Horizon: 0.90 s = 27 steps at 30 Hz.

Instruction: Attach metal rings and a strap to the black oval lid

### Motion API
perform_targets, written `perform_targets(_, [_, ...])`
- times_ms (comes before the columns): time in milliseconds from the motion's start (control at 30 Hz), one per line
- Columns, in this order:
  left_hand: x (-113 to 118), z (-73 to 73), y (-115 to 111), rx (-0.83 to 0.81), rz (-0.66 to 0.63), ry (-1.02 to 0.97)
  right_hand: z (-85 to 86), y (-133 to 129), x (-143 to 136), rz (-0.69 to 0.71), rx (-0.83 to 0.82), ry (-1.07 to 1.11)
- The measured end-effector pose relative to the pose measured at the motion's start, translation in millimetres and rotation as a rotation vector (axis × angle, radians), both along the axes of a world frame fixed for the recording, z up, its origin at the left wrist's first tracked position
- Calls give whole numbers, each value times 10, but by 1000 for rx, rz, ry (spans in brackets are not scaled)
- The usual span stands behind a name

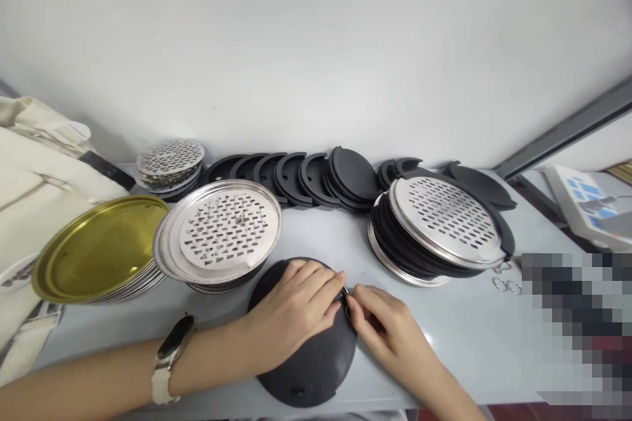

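A round black disc (316,365) lies on the grey table near its front edge. My left hand (309,296) rests over the disc's upper part, its fingers bent and pressed together near the right rim. Thumb and forefinger of my right hand (382,319) pinch a small metal ring (347,310) at that rim, close to my left fingertips. What my left fingers hold, if anything, is hidden beneath them.
Perforated metal plates sit on stacks at the left (224,230) and right (447,217). Gold plates (103,247) are piled far left. Black discs (353,174) line the wall. Loose rings (500,285) lie right. A smaller perforated stack (170,161) stands behind.
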<state>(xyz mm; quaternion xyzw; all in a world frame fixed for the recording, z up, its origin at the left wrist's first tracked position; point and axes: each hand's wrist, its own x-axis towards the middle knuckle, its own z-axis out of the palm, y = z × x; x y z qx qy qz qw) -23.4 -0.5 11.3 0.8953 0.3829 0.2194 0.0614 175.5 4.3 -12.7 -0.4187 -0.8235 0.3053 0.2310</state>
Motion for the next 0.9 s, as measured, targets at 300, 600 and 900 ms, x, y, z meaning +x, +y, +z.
perform_targets(300, [-15,50,9,-66,-5,-28,-10,0,11,0,10,-5])
perform_targets(600, [-8,35,14,-109,9,-16,-8,1,14,-9,13,-4])
perform_targets(900, [-5,37,20,-109,14,-31,-18,-9,16,-30,-3,14])
